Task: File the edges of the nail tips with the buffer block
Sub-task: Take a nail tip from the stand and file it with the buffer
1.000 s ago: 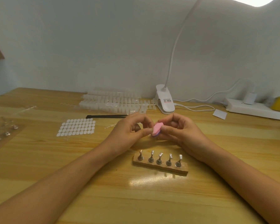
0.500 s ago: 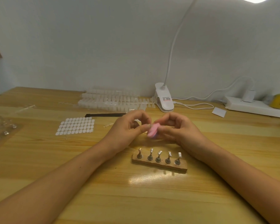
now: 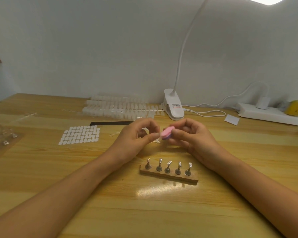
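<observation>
Bench (image 3: 144, 212): pale varnished wood, glossy, with a glare patch just in front of the stand.

Landmark: a low wooden stand (image 3: 169, 175), a rough-edged bar carrying five small metal pegs with silvery tops. Too small to tell whether any peg carries a tip.

Just behind the stand, both hands meet above the bench. The left hand (image 3: 136, 136) has its fingers curled, thumb and forefinger pinching what looks like a small clear nail tip (image 3: 158, 138). The view is poor here. The right hand (image 3: 191, 136) pinches a pink foam buffer block (image 3: 167, 132), oval with a purple underlayer and a matte face. Its end meets the tip.

Progress, as a judgement: filing is under way on one tip. The count of finished tips cannot be read.

Behind and left of the stand are a sheet of white oval adhesive tabs (image 3: 79, 135) and a thin black strip (image 3: 110, 123). Farther behind lie stacked strips of translucent nail tips (image 3: 117, 107), many apparently unfiled. Directly behind the stand is a white clip lamp (image 3: 173, 107).
</observation>
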A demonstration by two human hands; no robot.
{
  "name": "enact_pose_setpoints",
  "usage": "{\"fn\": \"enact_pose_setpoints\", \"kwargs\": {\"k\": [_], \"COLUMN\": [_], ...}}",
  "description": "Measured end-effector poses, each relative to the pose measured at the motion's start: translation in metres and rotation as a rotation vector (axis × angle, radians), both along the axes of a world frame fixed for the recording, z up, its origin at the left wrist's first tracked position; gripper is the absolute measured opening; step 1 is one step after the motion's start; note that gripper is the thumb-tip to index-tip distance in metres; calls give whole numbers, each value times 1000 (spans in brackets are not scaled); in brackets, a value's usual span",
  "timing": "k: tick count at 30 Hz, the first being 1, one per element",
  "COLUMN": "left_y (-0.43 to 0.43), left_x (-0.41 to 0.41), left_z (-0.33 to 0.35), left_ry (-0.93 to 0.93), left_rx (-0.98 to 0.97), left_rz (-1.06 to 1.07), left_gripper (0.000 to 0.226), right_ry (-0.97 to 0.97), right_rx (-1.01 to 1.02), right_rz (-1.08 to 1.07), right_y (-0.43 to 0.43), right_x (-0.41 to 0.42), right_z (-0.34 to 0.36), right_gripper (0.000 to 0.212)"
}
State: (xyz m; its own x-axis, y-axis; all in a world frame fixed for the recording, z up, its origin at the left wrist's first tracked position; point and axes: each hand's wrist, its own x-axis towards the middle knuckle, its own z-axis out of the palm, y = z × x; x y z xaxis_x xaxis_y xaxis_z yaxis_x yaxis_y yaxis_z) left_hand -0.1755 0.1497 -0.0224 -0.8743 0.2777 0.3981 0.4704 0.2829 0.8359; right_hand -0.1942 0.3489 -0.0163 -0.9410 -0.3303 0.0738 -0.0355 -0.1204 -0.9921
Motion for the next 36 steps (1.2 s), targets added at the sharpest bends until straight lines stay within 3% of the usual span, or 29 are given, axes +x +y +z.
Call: {"fn": "enact_pose_setpoints", "kwargs": {"k": [3, 7, 10, 15, 19, 24, 25, 28, 30, 36], "left_y": [-1, 0, -1, -1, -1, -2, -2, -2, 0, 3], "left_x": [0, -1, -1, -1, 0, 6, 7, 9, 10, 16], "left_z": [0, 0, 0, 0, 3, 13, 14, 17, 17, 22], "left_ry": [-2, -10, -4, -11, -115, -234, -250, -279, -276, -288], "left_rx": [17, 3, -4, -59, -16, 34, 36, 24, 3, -7], "left_rz": [13, -3, 1, 21, 92, 67, 57, 29, 6, -37], "left_gripper": [10, 10, 9, 9, 2, 17, 20, 17, 7, 16], "right_ry": [66, 16, 59, -27, 231, 498, 581, 818, 895, 1011], "right_rx": [138, 4, 132, -148, 172, 906, 955, 798, 803, 929], "right_rz": [112, 23, 96, -134, -237, -261, -265, -86, 17, -31], "right_y": [-2, 1, -1, 5, 17, 36, 36, 25, 11, 2], "right_x": [3, -1, -1, -6, -7, -12, -10, 5, 15, 31], "right_z": [1, -1, -2, -3, -2, 7, 12, 34, 44, 50], "right_gripper": [22, 29, 24, 28, 25, 27, 31, 34, 28, 23]}}
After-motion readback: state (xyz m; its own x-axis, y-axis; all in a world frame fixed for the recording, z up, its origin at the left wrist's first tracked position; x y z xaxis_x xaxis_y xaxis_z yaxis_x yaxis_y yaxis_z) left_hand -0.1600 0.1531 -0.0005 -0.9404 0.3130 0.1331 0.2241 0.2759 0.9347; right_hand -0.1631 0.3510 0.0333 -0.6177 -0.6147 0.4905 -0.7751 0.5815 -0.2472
